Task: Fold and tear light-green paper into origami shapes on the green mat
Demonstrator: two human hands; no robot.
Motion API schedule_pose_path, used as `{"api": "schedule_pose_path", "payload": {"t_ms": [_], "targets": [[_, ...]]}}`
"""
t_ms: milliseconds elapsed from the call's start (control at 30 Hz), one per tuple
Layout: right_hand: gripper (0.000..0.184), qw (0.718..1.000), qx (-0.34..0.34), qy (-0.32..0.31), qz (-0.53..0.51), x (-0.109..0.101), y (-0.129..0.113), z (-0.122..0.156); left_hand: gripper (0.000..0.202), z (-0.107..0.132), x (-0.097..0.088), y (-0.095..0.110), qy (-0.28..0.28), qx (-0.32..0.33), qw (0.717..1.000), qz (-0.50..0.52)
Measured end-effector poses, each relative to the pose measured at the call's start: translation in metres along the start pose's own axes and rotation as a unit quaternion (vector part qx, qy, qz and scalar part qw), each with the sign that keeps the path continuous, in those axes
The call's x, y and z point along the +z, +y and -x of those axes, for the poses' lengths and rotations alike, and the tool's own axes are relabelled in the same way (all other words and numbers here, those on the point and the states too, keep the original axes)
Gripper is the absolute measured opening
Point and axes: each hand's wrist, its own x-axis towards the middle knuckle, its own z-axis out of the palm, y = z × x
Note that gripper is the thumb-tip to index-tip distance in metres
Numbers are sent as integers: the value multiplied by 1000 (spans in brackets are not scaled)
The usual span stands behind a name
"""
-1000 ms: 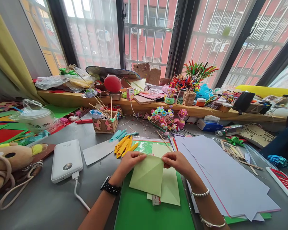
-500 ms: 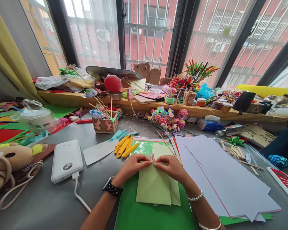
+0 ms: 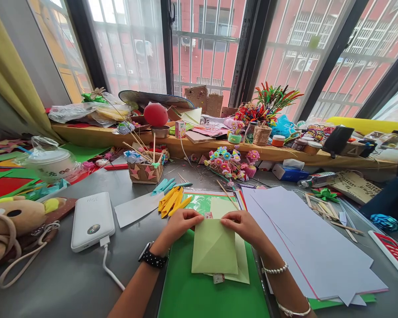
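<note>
A folded sheet of pale green paper with a diagonal crease is held up at its two far corners. My left hand pinches the far left corner, and my right hand pinches the far right one. Behind and under it lies another pale green sheet, mostly hidden. A small patterned piece pokes out below the near edge; a similar scrap shows between my hands. All this is over a green folder on the desk.
Folded yellow paper strips and a white slip lie left of my hands. A white power bank with a cable is farther left. White paper sheets spread at right. A cardboard box with sticks stands behind.
My hands have moved apart along the paper's far edge, from its middle to the corners. The paper has lifted slightly, uncovering the patterned piece below.
</note>
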Motion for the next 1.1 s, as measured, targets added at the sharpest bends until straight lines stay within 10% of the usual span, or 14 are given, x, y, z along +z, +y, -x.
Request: {"api": "schedule_pose_path", "payload": {"t_ms": [467, 933, 1100], "targets": [[24, 999, 6, -18, -46, 15, -2, -2, 28, 3, 14, 2, -5, 87, 991, -100], [21, 975, 100, -38, -196, -18, 10, 7, 32, 4, -3, 3, 35, 44, 996, -69], [28, 967, 105, 114, -201, -21, 15, 2, 31, 3, -3, 3, 47, 44, 996, -55]]}}
